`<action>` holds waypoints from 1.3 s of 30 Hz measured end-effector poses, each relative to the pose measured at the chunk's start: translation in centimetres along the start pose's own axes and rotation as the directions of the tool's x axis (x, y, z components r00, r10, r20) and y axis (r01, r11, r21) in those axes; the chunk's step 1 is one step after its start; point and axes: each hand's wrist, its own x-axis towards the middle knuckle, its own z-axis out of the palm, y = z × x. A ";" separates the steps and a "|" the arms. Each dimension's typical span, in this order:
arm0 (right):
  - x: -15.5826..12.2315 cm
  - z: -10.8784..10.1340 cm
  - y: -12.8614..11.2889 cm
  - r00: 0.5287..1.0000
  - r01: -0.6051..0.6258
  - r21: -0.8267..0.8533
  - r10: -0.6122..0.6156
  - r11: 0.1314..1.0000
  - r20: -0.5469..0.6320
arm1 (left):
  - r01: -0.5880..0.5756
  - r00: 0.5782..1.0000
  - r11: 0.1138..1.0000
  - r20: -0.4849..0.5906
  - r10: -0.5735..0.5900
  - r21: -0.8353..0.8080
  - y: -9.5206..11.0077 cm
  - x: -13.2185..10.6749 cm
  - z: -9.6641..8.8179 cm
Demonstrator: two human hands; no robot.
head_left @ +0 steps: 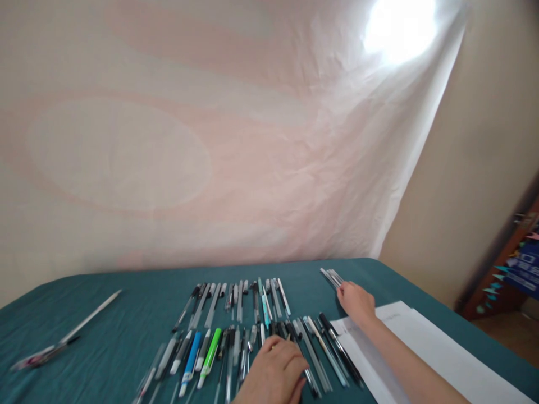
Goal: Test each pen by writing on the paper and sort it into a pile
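Teal cloth (105,359) covers the desk (160,292), where pens too crowded to count lie in a far row (240,300) and a near row (315,356) with one blue marker (191,362) and one green marker (209,359). The right hand (356,300) pinches several pale pens (330,276) beyond at least two paper sheets (425,342); the left hand (280,367) curls over the near row, its grip impossible to tell. One pale stick (90,317) lies at left, one pink-and-white drape (252,140) hangs behind.

The left hand (275,370), cut off at the bottom, hides parts of the nearer pens (210,357), some blurred.
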 end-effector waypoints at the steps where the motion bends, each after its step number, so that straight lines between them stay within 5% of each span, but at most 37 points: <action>1: -0.1 0.1 0.0 1.000 0.000 -0.007 0.000 1.000 0.002 | -0.001 1.000 1.000 0.007 0.001 0.007 0.2 0.0 -0.1; 10: -0.7 0.3 -0.1 1.000 -0.001 -0.014 0.001 1.000 -0.028 | 0.034 0.993 0.999 0.109 -0.035 0.008 1.3 0.2 -1.2; 19: -0.6 -1.2 0.1 0.998 -0.006 0.101 0.013 0.995 -0.068 | 0.038 0.997 0.999 0.074 -0.035 -0.038 1.4 0.4 -1.3; 26: -3.0 -4.7 -0.9 0.954 0.157 0.462 -0.256 0.873 0.159 | 0.146 0.989 0.977 0.036 -0.143 -0.152 2.0 0.5 -2.1; 32: -6.8 -5.2 -1.1 0.902 0.188 0.506 -0.352 0.842 0.251 | 0.328 0.930 0.866 -0.031 -0.366 -0.377 2.2 2.6 -2.6; 39: -7.7 -4.0 -1.4 0.899 0.145 0.468 -0.313 0.872 0.306 | 0.395 0.869 0.659 0.028 -0.494 -0.640 1.9 3.6 0.0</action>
